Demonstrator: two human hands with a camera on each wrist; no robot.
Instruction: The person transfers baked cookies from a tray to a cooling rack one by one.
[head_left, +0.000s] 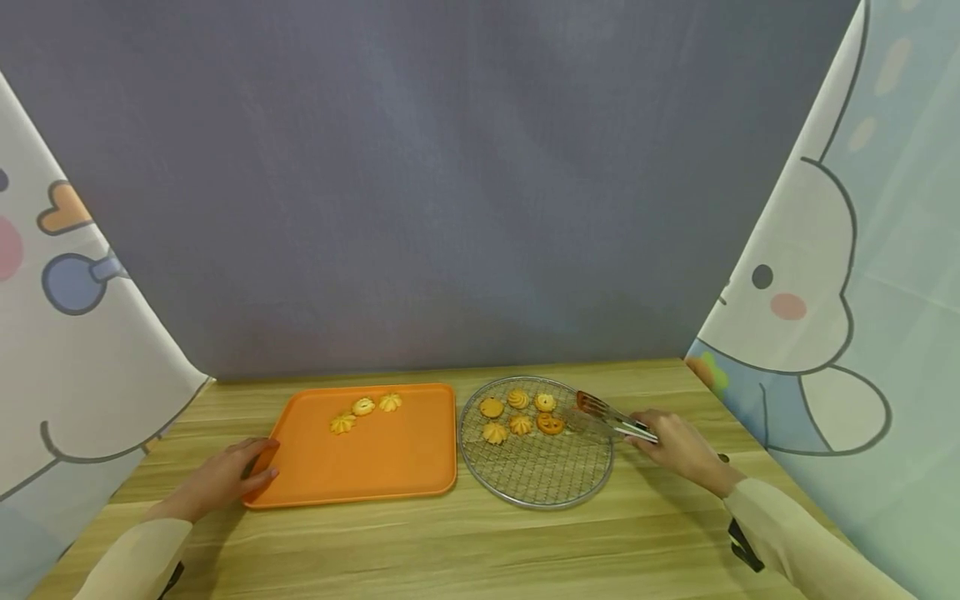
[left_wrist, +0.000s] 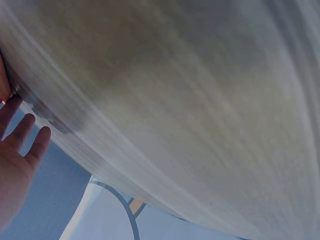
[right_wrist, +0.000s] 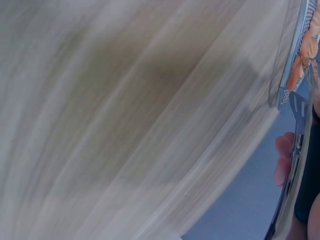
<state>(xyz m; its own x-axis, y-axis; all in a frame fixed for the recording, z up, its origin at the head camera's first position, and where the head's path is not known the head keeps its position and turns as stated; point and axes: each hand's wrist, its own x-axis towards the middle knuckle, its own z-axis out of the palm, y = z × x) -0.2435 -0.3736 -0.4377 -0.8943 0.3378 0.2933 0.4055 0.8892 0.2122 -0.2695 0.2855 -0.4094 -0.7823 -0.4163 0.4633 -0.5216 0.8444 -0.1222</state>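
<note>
My right hand (head_left: 678,446) grips a pair of metal tongs (head_left: 633,427) at the right side of a round wire rack (head_left: 536,505). The slotted tong head reaches over the rack's right part; whether anything sits between its arms I cannot tell. Several golden cookies (head_left: 521,424) lie on the rack, among them a pretzel-shaped cookie (head_left: 550,423). My left hand (head_left: 217,479) rests at the left edge of an orange tray (head_left: 375,467), fingers and thumb spread apart. Three cookies (head_left: 363,407) lie in the tray's upper part. The right wrist view shows the tongs (right_wrist: 298,107) beside the rack.
Tray and rack stand side by side on a wood-grain table (head_left: 420,550), a narrow gap between them. A grey cloth wall (head_left: 450,183) rises behind the table. Cartoon-printed curtains (head_left: 900,292) flank both sides.
</note>
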